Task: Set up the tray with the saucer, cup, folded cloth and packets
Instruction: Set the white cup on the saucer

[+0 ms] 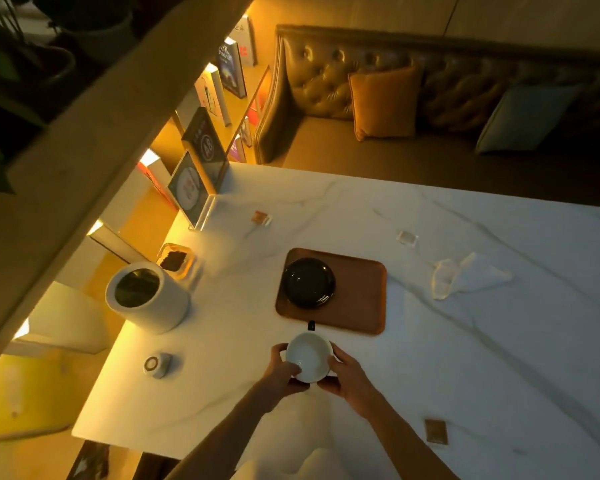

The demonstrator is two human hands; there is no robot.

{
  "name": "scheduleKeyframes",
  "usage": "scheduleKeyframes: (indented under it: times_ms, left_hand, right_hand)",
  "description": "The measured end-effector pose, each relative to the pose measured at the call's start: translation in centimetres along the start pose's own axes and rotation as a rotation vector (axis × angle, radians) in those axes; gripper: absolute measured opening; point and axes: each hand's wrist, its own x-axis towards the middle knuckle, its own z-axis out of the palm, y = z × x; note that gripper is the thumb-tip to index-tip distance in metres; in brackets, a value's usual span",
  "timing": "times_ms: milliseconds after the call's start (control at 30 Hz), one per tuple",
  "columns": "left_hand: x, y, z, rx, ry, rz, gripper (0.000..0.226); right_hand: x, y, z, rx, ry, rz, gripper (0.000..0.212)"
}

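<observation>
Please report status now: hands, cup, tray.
Left hand and right hand both hold cup, near side of tray. Saucer on tray, bare. Path clear.

We see a dim room lit warmly from the left, where glowing amber shelf lights (146,157) spill onto the white marble tabletop (465,341). Its left part shines pale; the far tufted brown bench (430,98) sinks into shadow. Detail is soft and grainy throughout, and the wide lens bends straight edges near the borders.
</observation>
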Motion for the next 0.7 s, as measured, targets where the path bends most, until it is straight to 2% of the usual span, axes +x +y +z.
scheduleKeyframes:
  times_ms: [233,467,567,700]
  left_hand:
    - [3.8,2.5,-3.5,0.104,-0.038,-0.045,0.049]
    - [8.3,8.3,-3.6,0.282,-0.104,0.074,0.042]
    - [10.1,10.8,-3.0,0.295,-0.104,0.137,0.041]
    - [12.5,13.3,-1.8,0.283,-0.063,0.137,0.041]
  right_hand:
    - [3.3,-1.0,2.7,-0.017,0.099,0.048,0.057]
    - [7.1,-6.5,3.0,0.016,0.161,0.010,0.042]
    - [9.0,-9.4,3.0,0.057,0.172,0.003,0.041]
    - [12.0,-12.1,2.0,-0.017,0.212,-0.006,0.043]
